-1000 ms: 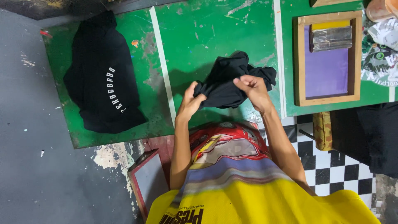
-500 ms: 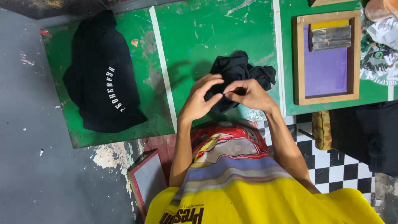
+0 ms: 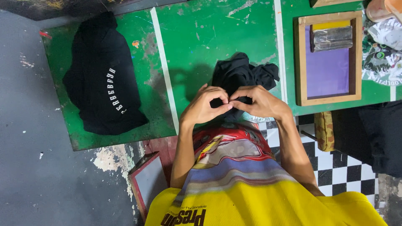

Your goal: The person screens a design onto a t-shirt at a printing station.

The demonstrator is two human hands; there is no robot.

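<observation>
Head view: left hand (image 3: 205, 106) and right hand (image 3: 257, 102) are pinching the crumpled black garment (image 3: 240, 75) with curled fingers, bunching it together at the green tabletop's (image 3: 209, 37) near edge

We see a bunched garment (image 3: 243, 75) on the table (image 3: 201, 37), a folded garment (image 3: 102, 83) to its left, a framed screen (image 3: 328, 58) to its right

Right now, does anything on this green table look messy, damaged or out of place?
The black garment is bunched in a crumpled heap, gripped by the left hand and right hand, while the other black garment lies flat. The green table has scratched, worn paint, and the grey floor is chipped near its edge.
</observation>
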